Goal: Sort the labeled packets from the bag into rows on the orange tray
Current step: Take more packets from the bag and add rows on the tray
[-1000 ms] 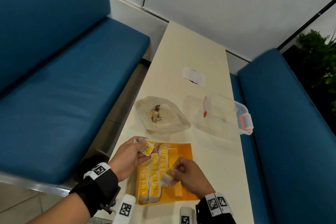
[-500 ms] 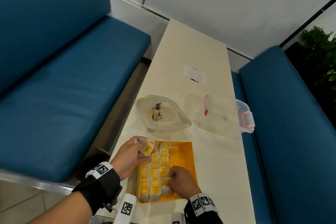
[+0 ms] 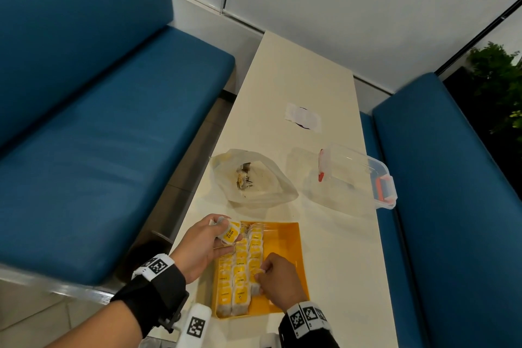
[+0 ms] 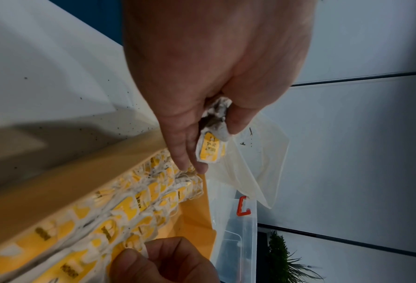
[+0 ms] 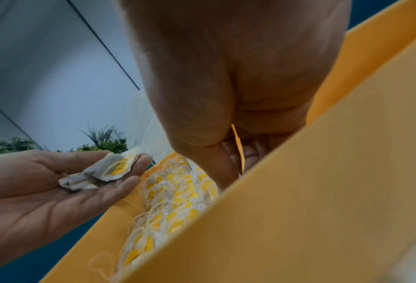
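Observation:
The orange tray lies at the near end of the table, with rows of white packets with yellow labels along its left side. My left hand hovers over the tray's far left corner and holds a few packets between thumb and fingers; the left wrist view shows the labeled packet. My right hand is down in the tray, pinching a packet at the near end of the third row. The nearly empty plastic bag lies just beyond the tray.
A clear lidded container with red clips sits right of the bag, near the table's right edge. Farther up the table lies a white paper slip. Blue benches flank the narrow table on both sides.
My right hand came down and left with its packet, from above the tray into the near end of the third row. The left hand kept its packets in the same place.

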Motion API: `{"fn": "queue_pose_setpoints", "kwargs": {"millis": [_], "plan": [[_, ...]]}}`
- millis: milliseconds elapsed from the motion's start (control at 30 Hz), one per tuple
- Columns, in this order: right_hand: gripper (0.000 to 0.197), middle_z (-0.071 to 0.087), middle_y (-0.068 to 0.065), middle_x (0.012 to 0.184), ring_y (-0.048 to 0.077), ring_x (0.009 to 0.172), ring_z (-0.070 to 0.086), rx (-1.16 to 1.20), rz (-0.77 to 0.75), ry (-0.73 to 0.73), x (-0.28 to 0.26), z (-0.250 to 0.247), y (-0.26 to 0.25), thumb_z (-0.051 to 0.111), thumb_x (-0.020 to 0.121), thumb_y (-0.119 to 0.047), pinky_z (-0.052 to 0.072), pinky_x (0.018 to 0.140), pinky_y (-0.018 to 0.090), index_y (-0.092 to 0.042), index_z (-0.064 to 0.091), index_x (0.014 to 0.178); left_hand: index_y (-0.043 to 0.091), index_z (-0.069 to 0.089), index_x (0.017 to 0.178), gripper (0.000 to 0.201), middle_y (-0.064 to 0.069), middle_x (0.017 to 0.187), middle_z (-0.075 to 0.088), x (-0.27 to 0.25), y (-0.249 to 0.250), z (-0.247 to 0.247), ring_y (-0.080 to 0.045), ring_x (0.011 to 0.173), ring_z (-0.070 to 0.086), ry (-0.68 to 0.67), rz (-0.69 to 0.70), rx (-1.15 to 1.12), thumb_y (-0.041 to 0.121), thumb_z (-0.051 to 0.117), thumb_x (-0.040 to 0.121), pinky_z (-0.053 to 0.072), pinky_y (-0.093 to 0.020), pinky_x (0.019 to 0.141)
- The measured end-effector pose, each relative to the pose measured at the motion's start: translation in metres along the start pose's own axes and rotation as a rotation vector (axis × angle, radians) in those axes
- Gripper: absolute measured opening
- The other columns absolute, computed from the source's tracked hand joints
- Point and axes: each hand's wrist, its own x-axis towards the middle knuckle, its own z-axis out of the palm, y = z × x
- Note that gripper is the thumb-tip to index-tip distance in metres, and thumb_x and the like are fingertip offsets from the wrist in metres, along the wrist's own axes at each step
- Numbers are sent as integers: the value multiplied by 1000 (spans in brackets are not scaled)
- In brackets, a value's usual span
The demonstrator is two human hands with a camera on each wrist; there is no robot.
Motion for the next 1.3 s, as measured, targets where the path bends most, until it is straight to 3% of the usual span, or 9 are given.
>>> {"fn": "queue_pose_setpoints", "kwargs": {"millis": [167, 267, 433, 533, 700, 900, 1033, 1167, 1300], "plan": [[18, 65, -5, 89, 10, 81, 62, 117, -197, 236, -9, -19, -27, 75, 82, -25, 45, 65, 13, -24, 59, 91, 7, 61, 123, 27, -16, 110, 74, -5, 3, 2, -27, 99, 72, -85, -31, -63, 25, 54, 105, 57, -46, 95], [29, 71, 1, 89, 21, 79, 71, 506, -270, 115, -21, -29, -59, 82, 76, -29, 51, 61, 26, -25, 63, 97, 9, 61, 125, 28, -17, 115, 71, -8, 6, 9, -27, 102, 68, -162, -58, -166, 26, 53, 105, 52, -48, 101], [10, 68, 3, 76, 20, 63, 67, 612, -267, 119, -20, -34, -81, 73, 83, -4, 47, 51, 28, -10, 66, 87, 6, 61, 124, 28, -19, 111, 67, -13, 10, 17, -32, 103, 66, -253, -62, -193, 21, 54, 101, 50, -49, 104], [11, 68, -2, 66, 14, 61, 63, 527, -310, 100, -17, -41, -79, 69, 86, -2, 47, 54, 24, -13, 69, 84, 4, 65, 117, 26, -20, 109, 69, -14, 13, 10, -34, 102, 69, -252, -48, -134, 21, 59, 98, 52, -49, 100], [21, 75, -6, 86, 9, 81, 69, 364, -412, 92, -13, -49, -76, 70, 87, -6, 57, 76, 26, -26, 75, 92, 8, 65, 100, 12, -21, 101, 74, -14, 14, 7, -27, 87, 72, -239, 5, 121, 17, 70, 93, 61, -38, 83], [8, 69, 5, 74, 14, 68, 64, 613, -266, 142, -14, -42, -76, 75, 84, -9, 47, 56, 20, -8, 70, 91, 5, 64, 105, 17, -26, 105, 74, -12, 12, 8, -27, 84, 74, -213, 57, 98, 9, 72, 91, 63, -32, 77], [6, 73, 4, 75, 8, 66, 63, 548, -337, 175, -14, -52, -76, 78, 81, -11, 48, 60, 18, -9, 72, 81, 7, 63, 100, 9, -27, 105, 74, -10, 13, 7, -33, 95, 75, -139, 59, 69, 11, 68, 94, 63, -33, 76], [13, 67, -4, 82, 1, 69, 57, 222, -424, 233, -10, -63, -68, 84, 75, -15, 44, 66, 12, -20, 72, 71, 7, 60, 97, 7, -25, 101, 75, -6, 12, 0, -34, 101, 75, -30, 60, 66, 11, 66, 97, 63, -35, 75], [14, 68, -6, 72, 6, 63, 58, 255, -335, 174, -4, -64, -49, 85, 72, -14, 46, 63, 20, -20, 73, 68, 7, 61, 95, 8, -19, 99, 77, -7, 13, -5, -31, 99, 76, -11, 56, 92, 12, 67, 97, 62, -40, 82]]}}
